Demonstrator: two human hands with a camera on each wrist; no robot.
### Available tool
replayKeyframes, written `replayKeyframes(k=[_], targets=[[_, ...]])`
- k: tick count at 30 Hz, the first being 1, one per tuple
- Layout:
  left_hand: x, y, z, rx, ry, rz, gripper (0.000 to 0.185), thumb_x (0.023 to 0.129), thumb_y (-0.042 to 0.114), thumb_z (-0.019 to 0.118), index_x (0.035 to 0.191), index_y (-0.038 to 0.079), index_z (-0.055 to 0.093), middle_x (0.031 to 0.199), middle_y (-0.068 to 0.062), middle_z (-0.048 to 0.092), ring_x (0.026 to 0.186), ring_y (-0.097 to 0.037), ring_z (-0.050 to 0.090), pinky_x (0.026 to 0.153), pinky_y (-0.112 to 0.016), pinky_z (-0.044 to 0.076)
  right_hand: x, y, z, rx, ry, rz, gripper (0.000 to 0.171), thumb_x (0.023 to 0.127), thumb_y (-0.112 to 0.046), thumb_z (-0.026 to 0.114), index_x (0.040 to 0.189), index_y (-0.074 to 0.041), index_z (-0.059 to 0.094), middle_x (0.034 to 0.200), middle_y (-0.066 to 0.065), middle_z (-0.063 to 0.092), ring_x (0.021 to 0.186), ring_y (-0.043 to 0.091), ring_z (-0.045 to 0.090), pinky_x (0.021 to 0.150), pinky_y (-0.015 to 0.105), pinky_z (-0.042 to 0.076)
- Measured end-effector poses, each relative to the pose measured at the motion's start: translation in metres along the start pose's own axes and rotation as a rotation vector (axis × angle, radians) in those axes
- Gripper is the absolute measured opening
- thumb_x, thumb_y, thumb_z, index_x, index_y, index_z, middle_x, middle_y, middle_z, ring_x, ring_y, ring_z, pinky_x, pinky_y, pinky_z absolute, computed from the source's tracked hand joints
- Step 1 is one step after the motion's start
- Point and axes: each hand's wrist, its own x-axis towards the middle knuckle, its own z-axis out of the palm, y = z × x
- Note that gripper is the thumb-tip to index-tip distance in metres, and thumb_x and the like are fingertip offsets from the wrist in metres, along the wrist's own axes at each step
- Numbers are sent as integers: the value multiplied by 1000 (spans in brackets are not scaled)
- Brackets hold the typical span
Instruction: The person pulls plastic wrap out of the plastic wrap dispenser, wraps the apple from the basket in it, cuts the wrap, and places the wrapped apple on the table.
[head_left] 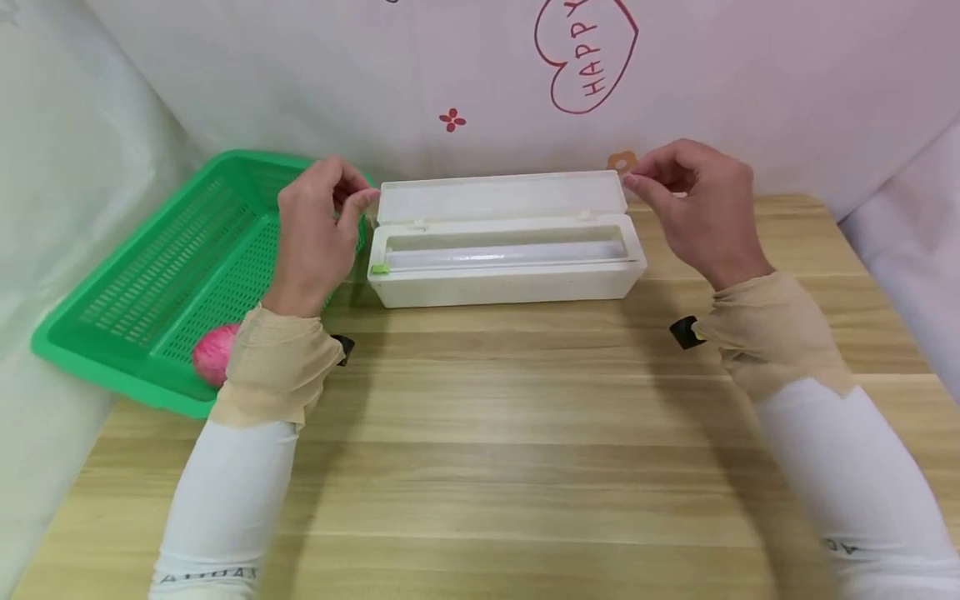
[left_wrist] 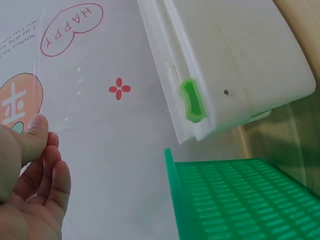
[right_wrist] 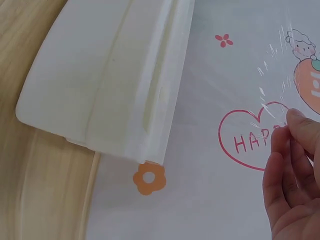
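1. Wrap box [head_left: 506, 254] sits at the counter's [head_left: 525, 467] back edge, lid already up.
2. We've got a sheet of film [right_wrist: 280, 75] pulled out, left hand [head_left: 315, 229] and right hand [head_left: 701, 208] each pinching a corner.
3. Cutting it looks still to do.

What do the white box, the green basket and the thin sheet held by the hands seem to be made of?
White box: likely matte plastic, with smooth moulded edges. Green basket: plastic, with a slotted moulded mesh. Sheet: seemingly clear cling film, see-through, with glinting wrinkles, pinched by the left hand and the right hand.
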Motion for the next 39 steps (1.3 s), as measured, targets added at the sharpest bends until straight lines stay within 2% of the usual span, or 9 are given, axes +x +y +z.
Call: replayKeyframes(k=[7,14,19,25,32,39], targets=[[7,-1,0,55,-1,-14,26,104,17,65,99,-8,66,95,-24,69,84,-32,61,76,-29,42,7,1,4,16,-20,37,17,95,-17,80,102,-1,79,84,-29,65,75,-4,63,75,11,50],[14,1,2,71,1,4,28,104,20,64,99,-8,66,94,-24,67,81,-31,56,75,-29,40,10,1,2,27,-27,61,18,95,-17,80,103,-1,78,85,-25,67,76,-1,62,75,12,50],[17,2,1,81,12,9,28,105,20,62,101,-8,66,94,-24,67,80,-31,57,74,-29,40,12,-3,1,21,-12,36,17,95,-16,80,101,-1,78,84,-27,66,74,0,62,74,12,50],[19,4,0,87,23,-23,28,105,20,62,101,-8,67,96,-24,68,83,-31,59,75,-28,40,16,-5,0,-2,-18,22,19,95,-17,80,102,0,78,84,-27,65,74,-1,62,73,13,49],[23,8,-3,95,34,-27,29,106,21,62,101,-7,67,97,-23,70,83,-29,59,75,-28,40,22,-9,-1,-12,-5,16,13,94,-15,81,99,-3,79,82,-32,64,73,-3,62,71,11,48],[27,12,-7,93,46,-49,28,106,20,62,103,-7,67,98,-23,70,83,-23,55,75,-27,39,25,-14,-5,-17,-6,17,20,96,-19,79,103,0,78,83,-29,64,74,-3,61,73,14,48]])
